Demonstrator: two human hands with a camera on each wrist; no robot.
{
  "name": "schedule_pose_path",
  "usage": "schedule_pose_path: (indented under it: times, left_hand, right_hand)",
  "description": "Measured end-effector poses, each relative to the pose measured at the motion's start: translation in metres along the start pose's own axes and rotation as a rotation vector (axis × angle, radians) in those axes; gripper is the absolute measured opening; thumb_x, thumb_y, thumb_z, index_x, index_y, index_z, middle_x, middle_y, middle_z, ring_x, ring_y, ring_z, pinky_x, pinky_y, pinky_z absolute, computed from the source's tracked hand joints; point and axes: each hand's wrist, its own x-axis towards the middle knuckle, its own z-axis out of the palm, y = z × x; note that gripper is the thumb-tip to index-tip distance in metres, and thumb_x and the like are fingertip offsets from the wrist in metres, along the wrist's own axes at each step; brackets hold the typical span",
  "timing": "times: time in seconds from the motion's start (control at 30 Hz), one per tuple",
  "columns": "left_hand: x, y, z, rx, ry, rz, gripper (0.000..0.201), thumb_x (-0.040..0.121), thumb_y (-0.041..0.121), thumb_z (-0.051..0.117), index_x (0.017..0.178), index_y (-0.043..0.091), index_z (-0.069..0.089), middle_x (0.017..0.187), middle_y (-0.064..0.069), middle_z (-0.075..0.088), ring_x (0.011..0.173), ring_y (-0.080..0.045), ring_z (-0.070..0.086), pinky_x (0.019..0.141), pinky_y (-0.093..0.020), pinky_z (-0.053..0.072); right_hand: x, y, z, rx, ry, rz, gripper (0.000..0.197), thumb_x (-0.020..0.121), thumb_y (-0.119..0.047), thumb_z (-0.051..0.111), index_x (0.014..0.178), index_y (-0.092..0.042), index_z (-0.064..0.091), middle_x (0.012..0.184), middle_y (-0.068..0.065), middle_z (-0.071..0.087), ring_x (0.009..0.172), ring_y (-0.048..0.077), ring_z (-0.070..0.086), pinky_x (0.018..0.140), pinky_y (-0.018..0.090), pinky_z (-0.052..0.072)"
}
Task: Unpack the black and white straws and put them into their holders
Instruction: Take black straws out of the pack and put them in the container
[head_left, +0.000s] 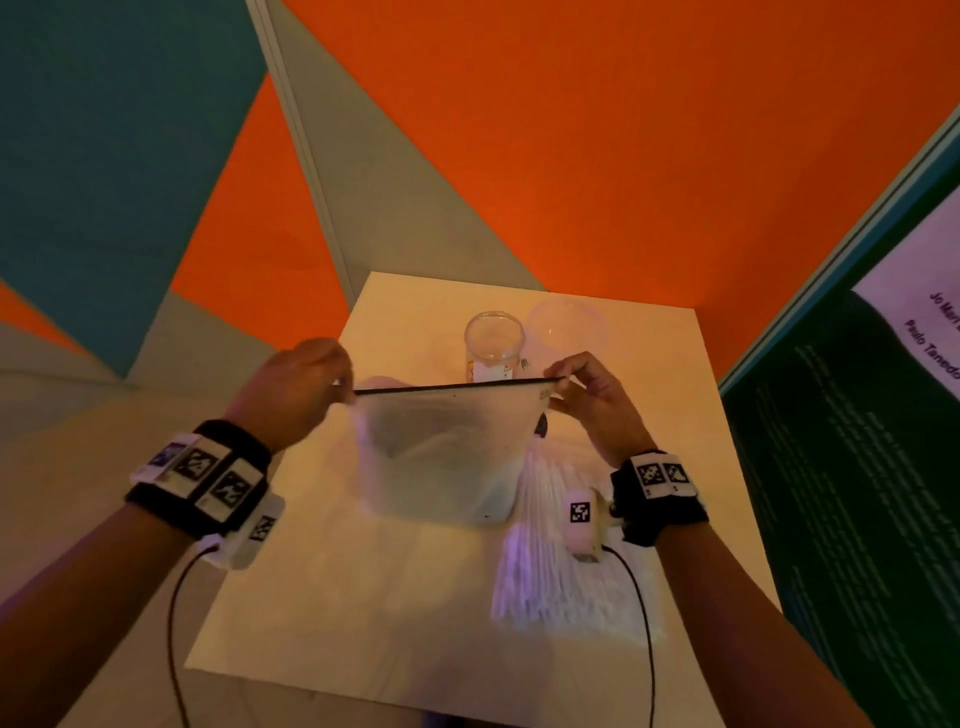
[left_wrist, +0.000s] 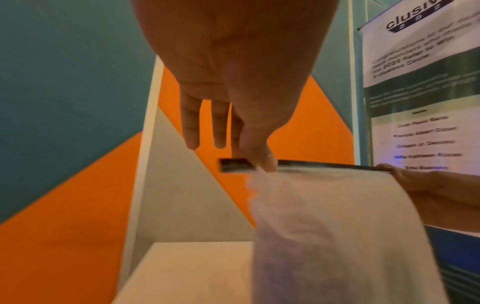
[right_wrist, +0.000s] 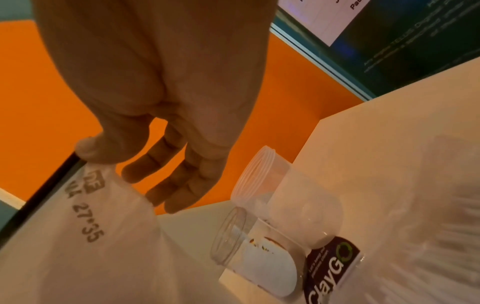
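A translucent zip bag (head_left: 441, 457) with a black zip strip hangs above the table, stretched between both hands. My left hand (head_left: 343, 384) pinches its left top corner, thumb on the strip (left_wrist: 262, 162). My right hand (head_left: 558, 387) pinches the right top corner (right_wrist: 85, 156), other fingers loosely extended. The bag (right_wrist: 85, 246) bears the print "27*35". White straws (head_left: 561, 561) lie fanned on the table under my right wrist. Two clear jars, a narrow one (head_left: 493, 343) and a wider one (head_left: 566, 325), stand behind the bag. I see no black straws.
The small white table (head_left: 322, 623) fills a corner between orange, teal and grey wall panels. A dark printed banner (head_left: 857, 441) stands at its right. A "ClayGo" sign (right_wrist: 332, 271) sits beside the jars (right_wrist: 259, 246). Cables hang from both wrists.
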Motion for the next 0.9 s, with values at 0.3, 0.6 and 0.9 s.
schedule_pose_path:
  times: [0.3, 0.6, 0.9]
  left_hand:
    - [0.017, 0.02, 0.005, -0.317, -0.27, -0.062, 0.057, 0.09, 0.051, 0.05, 0.14, 0.025, 0.04, 0.138, 0.01, 0.045, 0.123, -0.01, 0.044, 0.098, -0.024, 0.035]
    - [0.049, 0.024, -0.003, -0.197, -0.154, -0.126, 0.011, 0.094, 0.019, 0.056, 0.094, 0.014, 0.066, 0.084, -0.005, 0.065, 0.074, -0.02, 0.055, 0.062, -0.028, 0.035]
    - [0.047, 0.032, -0.023, -0.419, 0.003, -0.139, 0.009, 0.097, 0.021, 0.054, 0.096, 0.02, 0.063, 0.075, 0.005, 0.064, 0.062, 0.001, 0.057, 0.054, -0.013, 0.039]
  right_hand:
    - [0.014, -0.013, 0.021, 0.135, -0.227, 0.134, 0.018, 0.092, 0.004, 0.047, 0.087, -0.014, 0.048, 0.085, 0.005, 0.06, 0.075, 0.022, 0.061, 0.077, 0.041, 0.052]
    - [0.021, -0.012, 0.071, -0.895, -0.071, -0.554, 0.044, 0.083, -0.041, 0.068, 0.124, -0.028, 0.057, 0.153, -0.001, 0.024, 0.146, 0.018, 0.006, 0.119, 0.034, 0.003]
    - [0.021, 0.019, 0.06, -1.056, -0.167, -0.672, 0.007, 0.087, -0.013, 0.067, 0.091, -0.009, 0.07, 0.129, 0.011, 0.059, 0.131, 0.035, 0.043, 0.109, 0.049, 0.035]
